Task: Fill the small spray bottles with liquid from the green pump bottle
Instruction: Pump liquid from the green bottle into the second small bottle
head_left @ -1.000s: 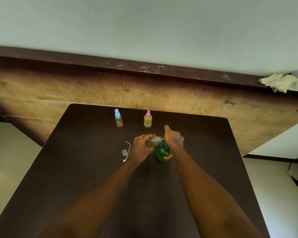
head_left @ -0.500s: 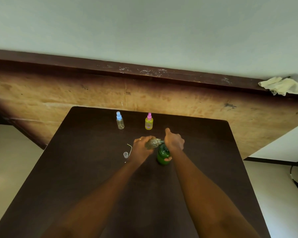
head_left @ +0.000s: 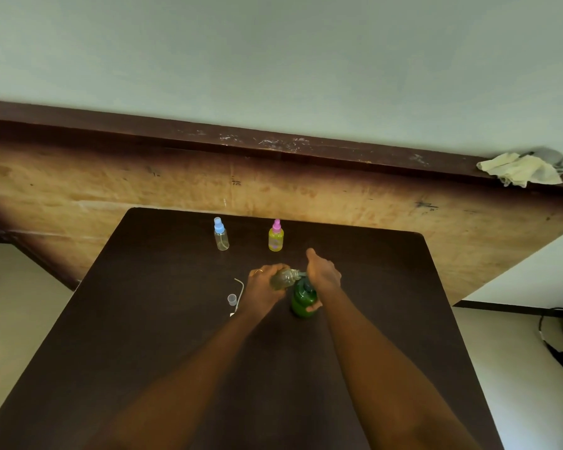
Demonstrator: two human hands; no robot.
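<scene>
Three small spray bottles are in play on the dark table (head_left: 143,319). Farthest left, a blue-capped bottle (head_left: 221,236) stands upright near the far edge and looks almost empty. Nearer the person lie a loose clear cap (head_left: 231,299) and a thin bent tube (head_left: 240,289), just left of the left hand (head_left: 263,289). Beyond that hand, a pink-capped bottle (head_left: 276,238) stands upright, yellow with liquid.

The left hand's fingers are curled round an uncapped small bottle (head_left: 282,278). This bottle is tilted, its long axis running left to right, with the open neck pointing right at the spout of the green pump bottle (head_left: 301,302). Its contents look pale yellow-green; the level cannot be read.

The green pump bottle stands upright, directly right of the held bottle. The right hand (head_left: 322,274) covers the pump head, one digit extended away and another wrapped against the body. The next press likely depends on neck and spout staying aligned.
</scene>
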